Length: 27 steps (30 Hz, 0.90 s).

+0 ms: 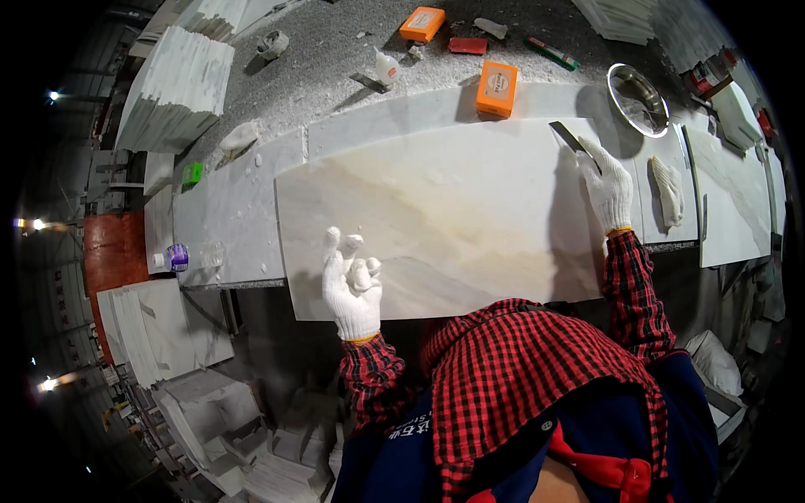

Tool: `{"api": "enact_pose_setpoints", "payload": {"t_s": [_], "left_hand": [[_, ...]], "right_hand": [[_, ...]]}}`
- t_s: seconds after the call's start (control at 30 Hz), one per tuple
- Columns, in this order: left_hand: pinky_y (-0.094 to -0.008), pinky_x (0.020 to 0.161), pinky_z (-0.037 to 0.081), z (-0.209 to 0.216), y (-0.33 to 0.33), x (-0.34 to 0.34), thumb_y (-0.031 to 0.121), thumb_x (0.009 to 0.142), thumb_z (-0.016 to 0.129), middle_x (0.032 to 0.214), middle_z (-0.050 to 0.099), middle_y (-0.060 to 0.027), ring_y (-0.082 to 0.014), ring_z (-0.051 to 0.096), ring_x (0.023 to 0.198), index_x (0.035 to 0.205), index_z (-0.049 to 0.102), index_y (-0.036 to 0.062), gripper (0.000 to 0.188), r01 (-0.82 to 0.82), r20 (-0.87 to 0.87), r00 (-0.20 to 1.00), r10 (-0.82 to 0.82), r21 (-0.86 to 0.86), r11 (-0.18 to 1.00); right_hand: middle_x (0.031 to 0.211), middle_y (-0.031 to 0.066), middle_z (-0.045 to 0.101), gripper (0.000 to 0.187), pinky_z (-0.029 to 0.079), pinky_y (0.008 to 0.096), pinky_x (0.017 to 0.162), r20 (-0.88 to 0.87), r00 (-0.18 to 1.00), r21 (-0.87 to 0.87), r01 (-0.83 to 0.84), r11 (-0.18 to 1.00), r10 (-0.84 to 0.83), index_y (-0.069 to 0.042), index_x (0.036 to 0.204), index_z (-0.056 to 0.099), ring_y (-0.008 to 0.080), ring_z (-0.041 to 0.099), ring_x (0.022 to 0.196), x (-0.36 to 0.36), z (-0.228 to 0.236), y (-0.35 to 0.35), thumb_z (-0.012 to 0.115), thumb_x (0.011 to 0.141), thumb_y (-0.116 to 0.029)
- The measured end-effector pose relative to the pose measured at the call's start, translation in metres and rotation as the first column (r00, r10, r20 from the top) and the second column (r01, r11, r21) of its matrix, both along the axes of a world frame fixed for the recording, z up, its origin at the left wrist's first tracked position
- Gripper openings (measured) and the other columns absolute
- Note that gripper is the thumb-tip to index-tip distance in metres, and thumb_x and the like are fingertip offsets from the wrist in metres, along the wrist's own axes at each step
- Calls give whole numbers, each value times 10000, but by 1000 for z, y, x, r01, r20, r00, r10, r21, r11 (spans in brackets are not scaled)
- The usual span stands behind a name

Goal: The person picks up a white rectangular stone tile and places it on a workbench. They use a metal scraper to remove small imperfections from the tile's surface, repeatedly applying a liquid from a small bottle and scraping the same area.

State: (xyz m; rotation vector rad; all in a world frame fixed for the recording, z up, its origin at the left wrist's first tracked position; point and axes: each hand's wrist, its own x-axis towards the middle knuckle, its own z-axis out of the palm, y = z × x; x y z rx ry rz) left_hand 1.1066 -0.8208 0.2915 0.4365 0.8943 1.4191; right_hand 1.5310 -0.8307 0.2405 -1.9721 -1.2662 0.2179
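Note:
A large pale marble slab [436,218] with beige and grey veining lies in front of me, its near edge against my body. My right hand [610,189], in a white knit glove, grips a dark flat scraper blade [567,136] over the slab's far right corner. My left hand [352,289], gloved too, is over the slab's near left part. Its index finger points up, the other fingers are loosely bent, and nothing shows in it. Near the right hand stands an orange box [497,89] at the slab's far edge.
Right of the slab are a shiny metal bowl [637,101] and a white glove [667,193]. A white squeeze bottle [386,66] and another orange box [422,24] sit on the dusty far bench. A drink bottle [176,257] lies left; slabs are stacked [176,88] far left.

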Motion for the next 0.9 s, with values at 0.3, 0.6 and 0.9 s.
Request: {"api": "enact_pose_setpoints", "payload": {"t_s": [0.3,0.6,0.9], "left_hand": [[-468,1194,307,28,-6,-59,127,862,691,1557,417,-235,-395,343,1474,1408,567,100,560,2,-859,-495,132,151,989],[-502,1211,250,-30,-1,35,450,1039,494,1582,419,-171,-370,369,1465,1528,460,120,590,558,-737,-584,340,-61,828],[-539,1142,351,5,-27,-148,481,1024,470,1572,381,-204,-463,408,1396,1509,419,66,640,-527,-726,-643,-245,187,829]], "right_hand": [[1102,150,741,300,540,355,865,56,998,29,23,999,-25,-118,1228,726,293,715,985,-4,2,-1,686,954,-233],[982,120,749,262,551,357,776,86,995,150,35,988,-48,-165,1170,755,288,717,870,-7,-5,-2,721,919,-234],[1028,126,744,320,548,395,806,67,996,-2,65,998,-64,-179,1201,737,327,708,938,-9,4,2,661,945,-355]]}}
